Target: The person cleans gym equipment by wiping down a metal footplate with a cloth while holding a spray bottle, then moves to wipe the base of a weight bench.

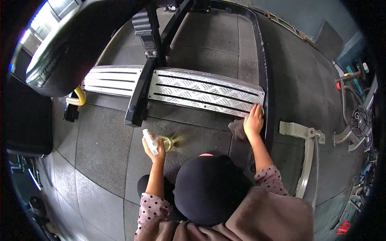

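Note:
My left hand (159, 149) is wrapped round a spray bottle (152, 142) with a white trigger head. Its clear, yellowish body (170, 143) points right, low over the dark floor tiles. My right hand (254, 121) is at the front right corner of a silver tread-plate footrest (207, 91) with black grip strips, its fingertips at the plate's edge. A grey-brown cloth (238, 129) hangs from under this hand, below the plate; the palm side of the grip is hidden.
A black steel frame (263, 60) surrounds the footrest, and a black post (138, 94) divides it from a second plate (112, 81). A black padded part (64, 52) hangs at upper left, above a yellow handle (78, 96). A whitish metal bar (306, 164) stands at right.

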Demonstrator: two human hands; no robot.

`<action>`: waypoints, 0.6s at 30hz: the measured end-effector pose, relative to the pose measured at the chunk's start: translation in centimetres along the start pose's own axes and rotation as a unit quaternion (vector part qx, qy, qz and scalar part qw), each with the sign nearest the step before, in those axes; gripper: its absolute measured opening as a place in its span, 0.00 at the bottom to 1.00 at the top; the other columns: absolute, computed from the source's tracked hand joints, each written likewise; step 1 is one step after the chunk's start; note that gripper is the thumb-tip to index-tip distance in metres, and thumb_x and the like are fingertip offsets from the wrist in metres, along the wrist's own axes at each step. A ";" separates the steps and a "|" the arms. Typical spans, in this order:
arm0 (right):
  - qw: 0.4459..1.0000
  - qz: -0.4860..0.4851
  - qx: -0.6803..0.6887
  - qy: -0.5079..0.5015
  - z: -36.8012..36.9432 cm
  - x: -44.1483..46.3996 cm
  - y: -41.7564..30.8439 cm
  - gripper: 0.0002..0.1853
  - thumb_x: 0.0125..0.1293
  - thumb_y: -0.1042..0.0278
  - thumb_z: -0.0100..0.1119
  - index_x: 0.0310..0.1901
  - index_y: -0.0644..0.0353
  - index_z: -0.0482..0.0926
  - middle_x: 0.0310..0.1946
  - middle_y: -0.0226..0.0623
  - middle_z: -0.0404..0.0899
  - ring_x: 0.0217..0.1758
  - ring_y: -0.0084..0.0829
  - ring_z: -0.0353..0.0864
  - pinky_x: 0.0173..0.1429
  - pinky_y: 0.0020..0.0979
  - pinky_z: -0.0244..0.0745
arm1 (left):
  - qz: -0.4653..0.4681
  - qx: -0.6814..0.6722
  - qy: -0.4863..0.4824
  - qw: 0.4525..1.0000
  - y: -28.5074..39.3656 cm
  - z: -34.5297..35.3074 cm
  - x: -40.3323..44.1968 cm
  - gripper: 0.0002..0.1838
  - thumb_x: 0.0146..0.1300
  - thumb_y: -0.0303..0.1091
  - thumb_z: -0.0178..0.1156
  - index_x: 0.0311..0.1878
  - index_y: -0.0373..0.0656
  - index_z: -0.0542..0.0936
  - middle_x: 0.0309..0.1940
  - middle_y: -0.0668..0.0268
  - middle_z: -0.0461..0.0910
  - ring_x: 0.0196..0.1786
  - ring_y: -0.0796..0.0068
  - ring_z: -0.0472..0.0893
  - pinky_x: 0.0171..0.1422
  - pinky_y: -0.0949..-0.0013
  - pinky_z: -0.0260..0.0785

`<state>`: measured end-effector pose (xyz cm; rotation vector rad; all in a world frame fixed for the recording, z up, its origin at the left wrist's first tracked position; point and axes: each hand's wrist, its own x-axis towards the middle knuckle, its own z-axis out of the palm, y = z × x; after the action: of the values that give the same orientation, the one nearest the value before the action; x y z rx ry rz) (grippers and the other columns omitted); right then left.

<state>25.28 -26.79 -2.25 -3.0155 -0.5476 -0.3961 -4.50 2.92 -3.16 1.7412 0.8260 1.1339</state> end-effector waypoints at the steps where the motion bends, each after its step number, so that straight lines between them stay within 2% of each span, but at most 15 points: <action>1: 0.998 0.006 -0.004 -0.059 -0.6 -1.2 0.0 0.40 0.62 0.65 0.58 0.73 0.69 0.54 0.76 0.52 0.49 0.79 0.48 0.51 0.69 0.46 0.68 | 0.010 0.009 0.008 1.000 0.0 0.1 0.0 0.21 0.54 0.23 0.62 0.52 0.37 0.71 0.43 0.60 0.74 0.48 0.65 0.76 0.57 0.64 0.68; 2: 0.997 0.006 -0.002 -0.072 -1.0 -1.8 -0.1 0.39 0.63 0.66 0.58 0.73 0.69 0.53 0.77 0.51 0.47 0.80 0.47 0.49 0.69 0.46 0.68 | 0.018 0.019 0.015 1.000 -0.1 0.0 0.0 0.20 0.53 0.24 0.62 0.50 0.36 0.71 0.42 0.59 0.74 0.47 0.63 0.77 0.56 0.63 0.69; 4: 1.000 -0.005 0.012 -0.028 -0.7 -1.1 0.0 0.39 0.64 0.66 0.58 0.73 0.69 0.53 0.77 0.50 0.46 0.80 0.46 0.49 0.69 0.46 0.68 | 0.014 0.033 0.009 0.999 0.3 -0.1 0.1 0.21 0.53 0.23 0.62 0.51 0.36 0.71 0.42 0.59 0.74 0.47 0.63 0.77 0.56 0.63 0.69; 5: 0.999 0.011 0.012 -0.034 -0.4 -0.5 -0.1 0.37 0.65 0.66 0.55 0.73 0.69 0.53 0.77 0.51 0.47 0.80 0.46 0.49 0.68 0.44 0.69 | 0.010 0.041 0.004 0.999 0.5 -0.2 0.1 0.21 0.53 0.22 0.61 0.52 0.36 0.71 0.43 0.60 0.74 0.47 0.64 0.76 0.56 0.63 0.69; 6: 1.000 0.007 0.022 0.006 1.0 0.4 0.4 0.35 0.67 0.66 0.52 0.72 0.69 0.55 0.76 0.52 0.49 0.79 0.46 0.51 0.66 0.43 0.70 | 0.011 0.036 -0.001 0.999 0.6 -0.3 0.0 0.22 0.54 0.22 0.61 0.53 0.37 0.70 0.44 0.61 0.74 0.49 0.65 0.76 0.58 0.63 0.68; 9: 0.999 0.041 0.016 -0.016 1.1 2.0 0.2 0.32 0.68 0.65 0.49 0.71 0.68 0.57 0.76 0.50 0.51 0.79 0.42 0.54 0.65 0.42 0.71 | 0.011 0.034 -0.012 0.999 0.7 -0.3 -0.1 0.24 0.56 0.22 0.61 0.57 0.39 0.68 0.47 0.62 0.73 0.52 0.67 0.75 0.61 0.64 0.66; 14: 0.998 -0.017 0.049 -0.018 -0.9 -0.9 0.9 0.35 0.65 0.68 0.55 0.72 0.67 0.56 0.76 0.49 0.52 0.79 0.43 0.53 0.68 0.41 0.68 | -0.003 0.033 -0.005 0.999 0.8 -0.3 -0.2 0.22 0.56 0.22 0.61 0.55 0.38 0.70 0.47 0.62 0.73 0.51 0.68 0.75 0.60 0.64 0.66; 16: 0.996 -0.013 0.048 -0.070 -1.2 -2.8 0.9 0.37 0.64 0.68 0.55 0.73 0.67 0.54 0.77 0.48 0.48 0.79 0.43 0.51 0.71 0.39 0.65 | 0.001 0.040 -0.002 0.999 0.7 -0.2 0.0 0.22 0.56 0.23 0.61 0.54 0.38 0.71 0.47 0.62 0.74 0.51 0.68 0.75 0.60 0.65 0.67; 18: 0.998 -0.023 0.019 -0.063 -1.3 -3.2 0.5 0.38 0.64 0.68 0.55 0.74 0.67 0.53 0.78 0.49 0.46 0.80 0.43 0.49 0.72 0.39 0.65 | 0.008 0.042 -0.004 0.999 0.8 -0.3 -0.1 0.21 0.56 0.23 0.62 0.54 0.38 0.71 0.46 0.62 0.74 0.51 0.68 0.75 0.60 0.65 0.67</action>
<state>22.25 -28.48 -1.86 -3.0115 -0.6262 -0.1972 -4.80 2.63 -2.39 1.8229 0.8676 1.1149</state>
